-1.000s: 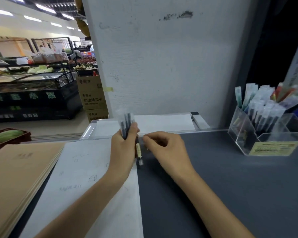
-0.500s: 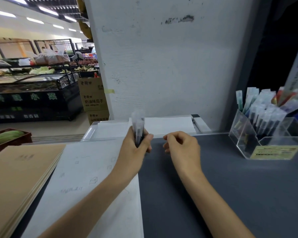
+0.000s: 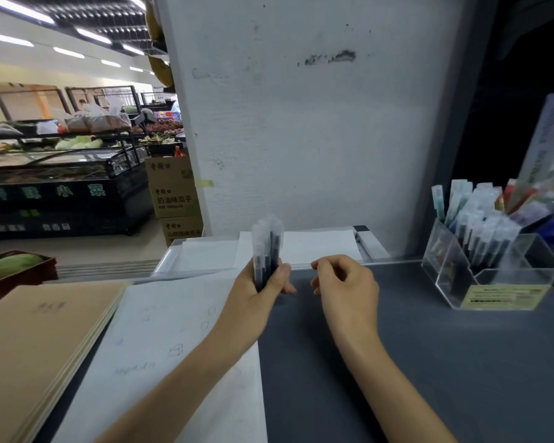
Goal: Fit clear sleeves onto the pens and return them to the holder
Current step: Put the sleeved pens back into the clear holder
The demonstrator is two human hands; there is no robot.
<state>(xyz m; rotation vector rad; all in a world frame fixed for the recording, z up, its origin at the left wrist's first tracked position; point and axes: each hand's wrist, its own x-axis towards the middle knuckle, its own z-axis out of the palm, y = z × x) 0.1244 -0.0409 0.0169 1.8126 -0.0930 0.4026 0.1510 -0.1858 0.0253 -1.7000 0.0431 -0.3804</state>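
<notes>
Forearms reach in from the bottom edge over a dark grey counter (image 3: 429,362), the left one crossing a white sheet of paper (image 3: 160,346) with faint pencil sketches on it. Just left of that sheet lies a stack of brown-covered notebooks (image 3: 36,340). Past the sheet's far edge, the left hand (image 3: 256,292) is wrapped round the lower part of a bundle of dark pens (image 3: 267,247), held upright, their upper ends standing above the fist inside clear sleeves. The right hand (image 3: 346,282) hovers just beside it over the counter, apart from the bundle, with fingers curled toward the palm and nothing visible between them. To the right, well apart from both hands, a clear acrylic holder (image 3: 525,266) stands on the counter with a yellowish label on its front; more sleeved pens (image 3: 480,225) lean in its rear compartment, while the front compartment shows nothing inside. Behind the hands, loose white sheets (image 3: 317,246) rest on a pale ledge at the foot of a scuffed white pillar (image 3: 317,123). Further left, cardboard boxes (image 3: 173,193) are stacked by the pillar, a red tray with a green melon (image 3: 13,270) sits low, and a dark glass-topped display case (image 3: 61,187) stands beyond under ceiling strip lights.
</notes>
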